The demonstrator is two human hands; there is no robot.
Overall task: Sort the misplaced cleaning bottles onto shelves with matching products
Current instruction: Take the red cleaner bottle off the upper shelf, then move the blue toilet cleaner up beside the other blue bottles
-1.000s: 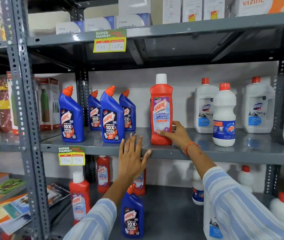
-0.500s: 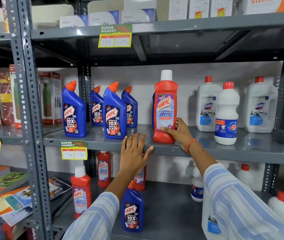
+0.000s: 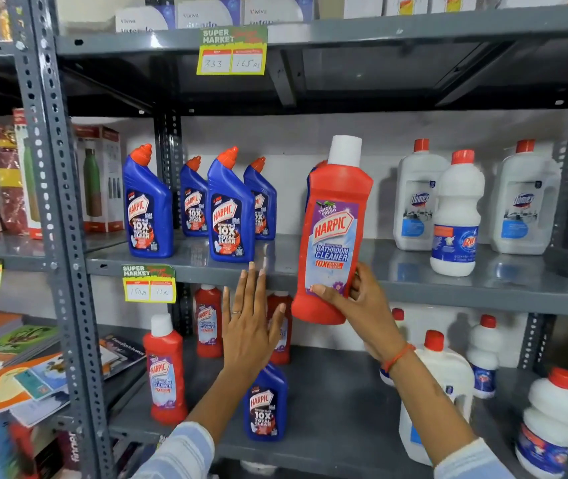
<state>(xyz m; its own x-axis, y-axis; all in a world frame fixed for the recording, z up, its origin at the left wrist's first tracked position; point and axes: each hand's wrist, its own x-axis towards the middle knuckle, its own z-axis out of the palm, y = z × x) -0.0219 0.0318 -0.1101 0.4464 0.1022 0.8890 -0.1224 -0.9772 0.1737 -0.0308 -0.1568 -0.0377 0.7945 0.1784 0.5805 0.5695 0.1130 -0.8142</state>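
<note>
- The right hand grips the red bathroom cleaner bottle low on its body, thumb across the front label, fingers wrapped round the back.
- The bottle is clear of the middle shelf, hanging in front of its edge, its base below the shelf lip.
- Its long axis runs nearly upright, white cap tipped slightly to the right.
- The left hand holds nothing: flat and spread, fingertips up near the shelf edge, just left of the bottle but not touching it.
- The matching red bottles stand on the lower shelf, down and to the left of the held one, so the right hand, already carrying, is the one to take it there.
- One blue toilet cleaner bottle sits among them at the front, looking out of place; its fellows, the blue bottles, line the middle shelf above.
- Open room: bare shelf between that blue bottle and the white jug on the right.
- Watch the middle shelf's front edge; the cap probably has to dip under it on the way in.
</note>
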